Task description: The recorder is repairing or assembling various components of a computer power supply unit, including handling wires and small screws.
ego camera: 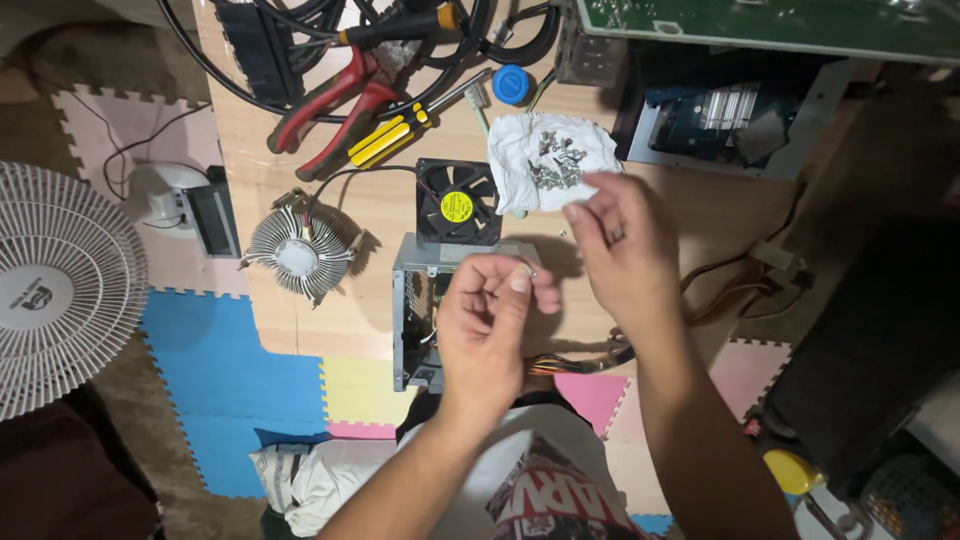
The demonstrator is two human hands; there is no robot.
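My left hand [487, 322] is raised over a grey metal power supply case [412, 300] and pinches a small screw [530, 268] between thumb and fingertips. My right hand [622, 252] hovers just to its right, fingers loosely curled; whether it holds anything is hidden. Behind the hands lies a white crumpled cloth [520, 175] with several screws [558, 160] piled on it. A black case fan [457, 201] with a yellow hub sticker lies next to the cloth.
A round finned heatsink [298, 255], red-handled pliers [335, 105], a yellow-and-black screwdriver [400, 135] and black cables lie on the wooden board. A blue cap [511, 84], an open computer chassis [720, 120] and a white floor fan [55, 290] surround it. Coloured foam mats cover the floor.
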